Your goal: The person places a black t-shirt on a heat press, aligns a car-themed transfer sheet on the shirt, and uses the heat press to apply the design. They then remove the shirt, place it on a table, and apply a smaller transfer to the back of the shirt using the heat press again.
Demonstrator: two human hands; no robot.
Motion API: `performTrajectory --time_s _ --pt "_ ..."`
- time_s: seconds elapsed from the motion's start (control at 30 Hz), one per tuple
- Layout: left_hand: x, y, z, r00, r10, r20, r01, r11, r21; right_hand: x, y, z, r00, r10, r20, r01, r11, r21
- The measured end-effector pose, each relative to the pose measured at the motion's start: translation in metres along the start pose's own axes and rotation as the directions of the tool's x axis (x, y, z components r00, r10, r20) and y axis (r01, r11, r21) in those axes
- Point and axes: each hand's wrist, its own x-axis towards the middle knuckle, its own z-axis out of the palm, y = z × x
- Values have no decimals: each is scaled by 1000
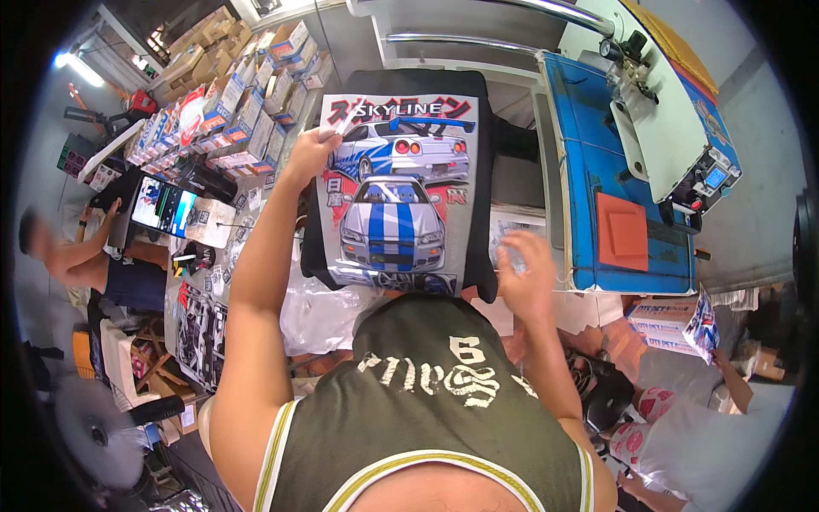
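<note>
A black T-shirt [480,192] lies spread on a platen in front of me. On it is a printed transfer film [462,221] showing two silver-and-blue cars under large lettering. My left hand [320,152] pinches the upper left edge of the film, where a narrow pale strip is turned up beside the fingertips. The rest of the sheet looks flat on the cloth. Just right of the shirt's lower edge hovers my right hand [528,269], slightly blurred, its fingers apart and nothing visible in them.
A heat press with a blue-covered bed [595,153] and a control box [707,179] stands right. Cardboard boxes [237,128] crowd the left table by a laptop [163,205]. A person [96,262] is at left, another [710,422] at lower right. A fan [99,435] stands lower left.
</note>
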Motion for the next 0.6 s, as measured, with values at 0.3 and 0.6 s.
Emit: performTrajectory --time_s 0.3,0.6 --pt "113 -63 18 964 -118 -239 179 952 250 -57 10 54 966 253 63 -243 961 -129" --pt "-42 -71 2 906 397 -147 -274 815 511 -15 -15 123 986 165 1 -160 958 -239"
